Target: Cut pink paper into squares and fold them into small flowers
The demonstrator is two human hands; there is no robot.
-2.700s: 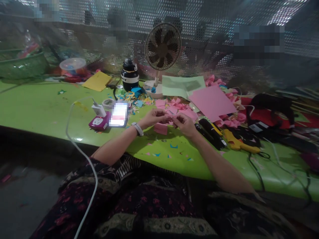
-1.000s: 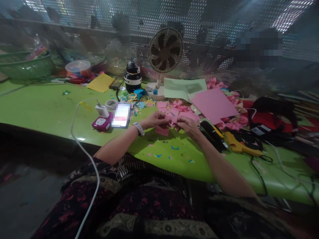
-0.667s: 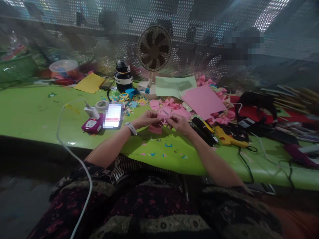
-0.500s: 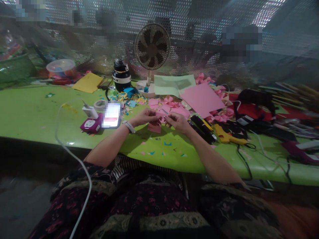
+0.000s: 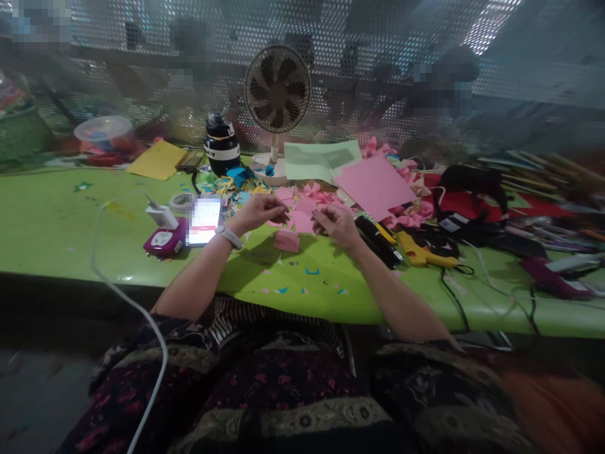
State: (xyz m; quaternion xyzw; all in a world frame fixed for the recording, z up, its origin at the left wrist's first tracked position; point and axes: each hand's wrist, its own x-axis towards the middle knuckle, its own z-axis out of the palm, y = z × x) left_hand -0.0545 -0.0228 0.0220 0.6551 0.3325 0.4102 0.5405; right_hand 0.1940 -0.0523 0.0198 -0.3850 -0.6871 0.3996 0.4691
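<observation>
My left hand [image 5: 259,211] and my right hand [image 5: 334,222] hover a little apart over the green table [image 5: 70,221]. Both have their fingers curled into a pinch, and whatever they pinch is too small and blurred to name. A white watch is on my left wrist. Between the hands lie loose pink paper pieces [image 5: 302,221]. A small stack of pink paper squares [image 5: 287,240] sits just in front of them. Tiny blue and pink paper scraps [image 5: 309,272] dot the table nearer to me.
A lit phone [image 5: 204,221] leans by a magenta power bank [image 5: 163,239] with a white cable. Behind stand a small fan [image 5: 277,88], a black bottle [image 5: 221,146], and green [image 5: 321,161], pink [image 5: 373,184] and yellow [image 5: 158,159] sheets. Black tools [image 5: 378,236] and a yellow glue gun [image 5: 420,251] lie to the right.
My hands were joined on a small pink paper piece; now they have drawn apart. The view has shifted slightly to the right.
</observation>
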